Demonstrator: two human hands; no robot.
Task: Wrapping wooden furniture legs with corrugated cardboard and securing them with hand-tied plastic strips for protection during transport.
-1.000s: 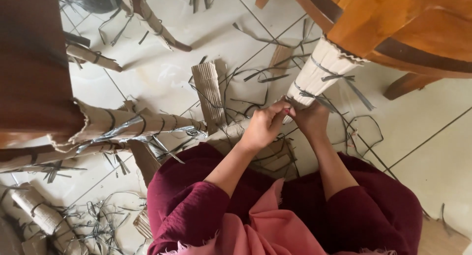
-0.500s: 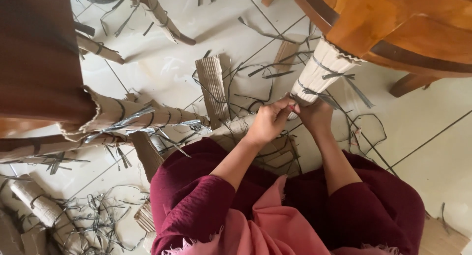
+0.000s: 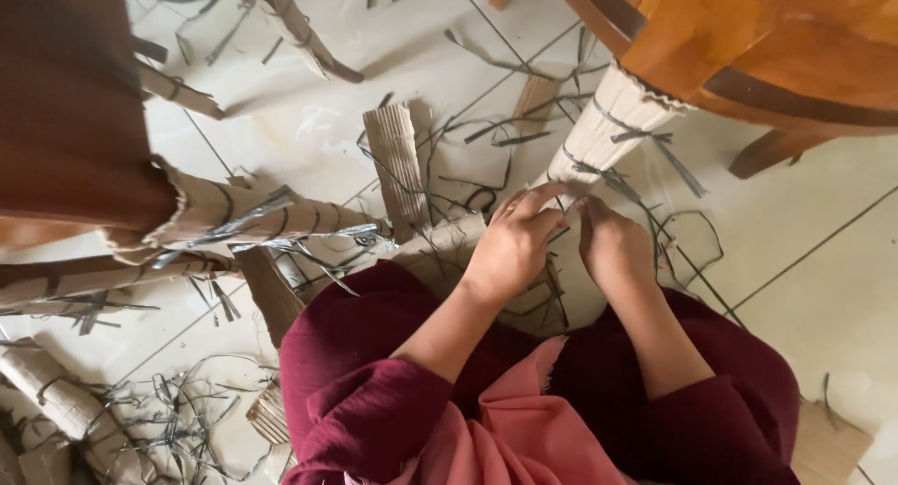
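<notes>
1. Your left hand (image 3: 513,251) and right hand (image 3: 613,246) meet at frame centre, both pinching the lower end of the pale corrugated-cardboard wrap (image 3: 613,130) on the orange wooden chair leg (image 3: 739,36).
2. Two grey plastic straps (image 3: 645,134) already bind it higher up; judging by that, only the bottom tie remains.
3. More wrapped legs (image 3: 271,214) lie at left.

Ribbed matt corrugated cardboard wraps the table leg (image 3: 613,130); thin dull grey straps (image 3: 645,139) bind it; the tabletop (image 3: 767,45) is glossy varnished wood; floor tiles (image 3: 823,279) smooth, faintly shiny; sleeves (image 3: 374,419) soft maroon cloth.
</notes>
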